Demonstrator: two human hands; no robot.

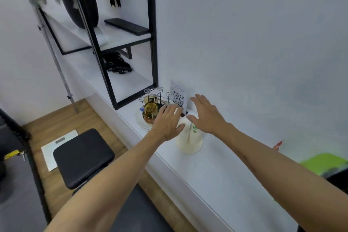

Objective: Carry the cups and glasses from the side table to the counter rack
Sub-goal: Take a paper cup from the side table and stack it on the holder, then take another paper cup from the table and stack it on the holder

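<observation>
Amber glass cup (150,112) parked upside down on wire rack (154,93) to drain; left hand (166,121), right hand (206,113) hovering, fingers spread, holding nothing.

Your rack (157,98) sits just left of the frame's centre, on the white desk (216,165) at the foot of the black shelf frame. It is a wire stand with thin upright prongs ending in small loops, set on a round white tray (141,121). An amber glass (150,111) hangs upside down on one front prong, mouth toward the tray. Just right of it a dark cup (161,108) shows only in part, so its shape is unclear. The looped tips at the back stand bare against the wall.
</observation>
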